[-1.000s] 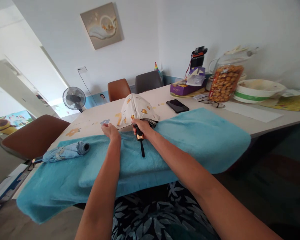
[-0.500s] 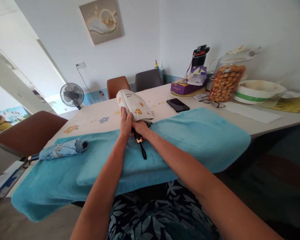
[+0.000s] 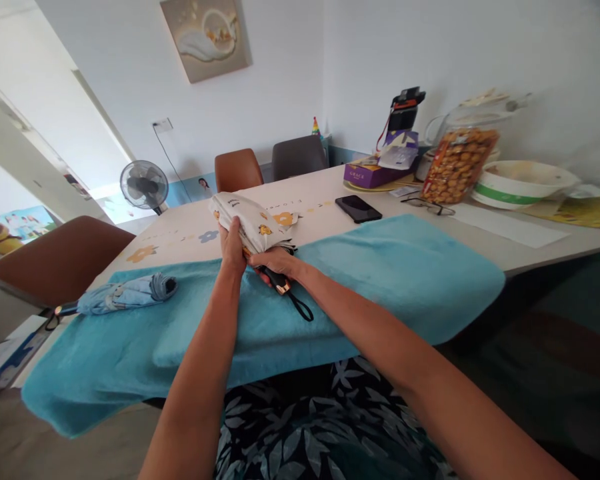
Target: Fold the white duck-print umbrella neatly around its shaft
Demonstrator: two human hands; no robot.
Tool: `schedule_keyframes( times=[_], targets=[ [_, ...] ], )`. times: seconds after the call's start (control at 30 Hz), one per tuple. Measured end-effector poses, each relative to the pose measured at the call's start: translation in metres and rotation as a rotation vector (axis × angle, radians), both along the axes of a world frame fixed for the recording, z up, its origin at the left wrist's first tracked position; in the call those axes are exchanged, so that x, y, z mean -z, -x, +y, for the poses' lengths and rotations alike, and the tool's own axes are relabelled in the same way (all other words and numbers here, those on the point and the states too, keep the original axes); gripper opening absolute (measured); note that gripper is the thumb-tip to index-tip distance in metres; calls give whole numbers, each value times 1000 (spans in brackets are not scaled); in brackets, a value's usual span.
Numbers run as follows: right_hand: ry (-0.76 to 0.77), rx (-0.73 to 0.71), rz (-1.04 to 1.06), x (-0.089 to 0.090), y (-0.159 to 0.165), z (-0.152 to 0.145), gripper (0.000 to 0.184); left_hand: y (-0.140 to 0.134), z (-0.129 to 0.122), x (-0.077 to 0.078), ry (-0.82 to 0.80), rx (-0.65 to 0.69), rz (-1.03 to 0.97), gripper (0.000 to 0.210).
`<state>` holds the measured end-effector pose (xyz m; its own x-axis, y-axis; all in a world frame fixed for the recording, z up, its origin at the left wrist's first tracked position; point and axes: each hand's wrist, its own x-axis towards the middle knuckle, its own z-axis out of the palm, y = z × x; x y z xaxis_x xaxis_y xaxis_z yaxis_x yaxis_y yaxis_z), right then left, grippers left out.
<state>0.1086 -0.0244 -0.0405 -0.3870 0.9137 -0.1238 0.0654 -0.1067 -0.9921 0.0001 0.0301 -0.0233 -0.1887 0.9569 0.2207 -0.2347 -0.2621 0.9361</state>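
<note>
Between my hands is a white folding umbrella [image 3: 250, 222] with small yellow-orange prints, its canopy gathered loosely and pointing away to the left. My left hand [image 3: 233, 247] is wrapped round the canopy's left side. My right hand [image 3: 275, 261] grips the umbrella's lower end, where the canopy meets the black handle. From the handle's copper-coloured end a black wrist strap [image 3: 301, 307] hangs over the blue towel [image 3: 370, 267]. A second umbrella, light blue and rolled up [image 3: 130, 295], lies on the towel at the left.
On the table [image 3: 315, 193] to the right lie a black phone [image 3: 359, 209] and glasses [image 3: 433, 205]. Behind them stand a purple box [image 3: 367, 175], a jar of brown snacks [image 3: 460, 163] and a white-green bowl [image 3: 523, 183]. Chairs [image 3: 237, 170] and a fan [image 3: 144, 185] stand beyond.
The white umbrella has tilted further to the left and lower, its canopy end swinging left. My left hand has shifted left with it, and the strap has swung right.
</note>
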Motion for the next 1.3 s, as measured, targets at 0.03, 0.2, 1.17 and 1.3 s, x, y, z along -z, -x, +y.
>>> schedule_keyframes(
  times=[0.03,0.2,1.17,1.3],
  targets=[
    [6,-16,4,0,0,0,25,0,0,0,8,17,-72,47],
    [100,-76,14,-7,-2,-6,25,4,2,-1,132,174,-366,37],
    [57,67,389,1,7,5,27,49,10,0,150,118,-604,38],
    [-27,359,371,6,8,14,33,19,8,4,233,235,-414,20]
  ],
)
